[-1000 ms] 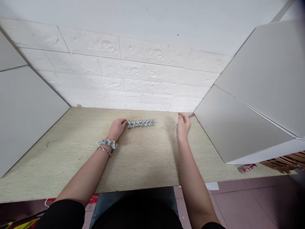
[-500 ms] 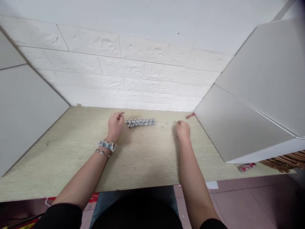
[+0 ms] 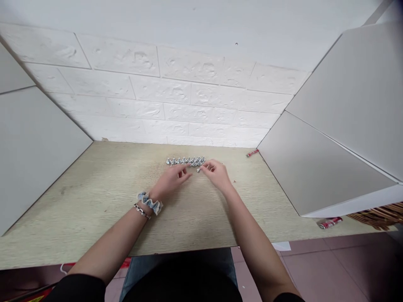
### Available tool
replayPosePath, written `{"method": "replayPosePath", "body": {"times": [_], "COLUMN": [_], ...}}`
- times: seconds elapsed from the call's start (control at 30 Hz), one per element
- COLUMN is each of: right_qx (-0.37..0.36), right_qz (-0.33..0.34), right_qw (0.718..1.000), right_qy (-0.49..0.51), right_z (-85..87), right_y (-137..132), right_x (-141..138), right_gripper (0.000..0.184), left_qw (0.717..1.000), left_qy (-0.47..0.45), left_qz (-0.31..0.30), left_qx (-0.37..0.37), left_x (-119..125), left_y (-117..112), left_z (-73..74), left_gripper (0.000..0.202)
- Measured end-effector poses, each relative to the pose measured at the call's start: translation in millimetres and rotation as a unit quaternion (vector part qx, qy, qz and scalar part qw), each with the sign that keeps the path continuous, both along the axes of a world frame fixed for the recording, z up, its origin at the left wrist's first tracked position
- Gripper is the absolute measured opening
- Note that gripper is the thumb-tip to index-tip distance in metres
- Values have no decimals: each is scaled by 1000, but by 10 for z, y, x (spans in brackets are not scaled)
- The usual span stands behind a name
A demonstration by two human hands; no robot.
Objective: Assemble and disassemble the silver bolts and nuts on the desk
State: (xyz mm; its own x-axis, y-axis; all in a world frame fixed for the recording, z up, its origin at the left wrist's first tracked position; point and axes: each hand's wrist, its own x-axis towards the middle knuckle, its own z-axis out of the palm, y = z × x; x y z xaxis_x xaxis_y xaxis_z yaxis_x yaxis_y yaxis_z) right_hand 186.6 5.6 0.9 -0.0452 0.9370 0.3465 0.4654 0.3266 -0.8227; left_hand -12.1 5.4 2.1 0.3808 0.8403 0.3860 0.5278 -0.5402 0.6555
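Observation:
A row of several small silver bolts [image 3: 185, 161] stands on the pale wooden table [image 3: 94, 197] near the back wall. My left hand [image 3: 171, 180] rests just in front of the row, fingers stretched toward my right hand. My right hand [image 3: 217, 173] is beside it, thumb and fingers pinched on a small silver piece [image 3: 198, 170] that I cannot name. The fingertips of both hands nearly meet below the right end of the row. A blue scrunchie and a chain bracelet sit on my left wrist.
Grey panels close off the table on the left [image 3: 31, 147] and right [image 3: 315, 172]; a white brick-pattern wall [image 3: 176, 105] stands behind. A small red object [image 3: 252, 153] lies at the back right corner. Another red item [image 3: 329, 222] and a wicker basket [image 3: 378, 212] sit at far right.
Both hands moved toward the middle: my right hand came left from the loose washers, which no longer show, and my left hand came right from the left end of the bolt row.

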Motion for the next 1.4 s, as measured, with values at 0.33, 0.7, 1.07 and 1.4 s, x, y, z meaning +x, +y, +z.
{"method": "replayPosePath", "body": {"times": [0.33, 0.7, 1.07, 1.4], "right_qx": [8, -97, -91, -124], "right_qz": [39, -238, -216, -221], "right_qw": [999, 932, 938, 959], "right_qy": [21, -256, -256, -129], "right_z": [0, -379, -438, -423], "right_y": [-19, 349, 440, 458], "right_x": [-28, 757, 704, 664], "right_gripper": [26, 34, 23, 16], "left_qw": [995, 991, 989, 989], "left_qy": [34, -6, 6, 4], "left_qz": [-18, 59, 60, 57], "left_qx": [-93, -120, -133, -137], "left_x": [64, 47, 57, 101], "left_y": [-20, 56, 53, -4], "left_z": [-35, -92, -83, -43], "left_gripper": [36, 41, 45, 46]}}
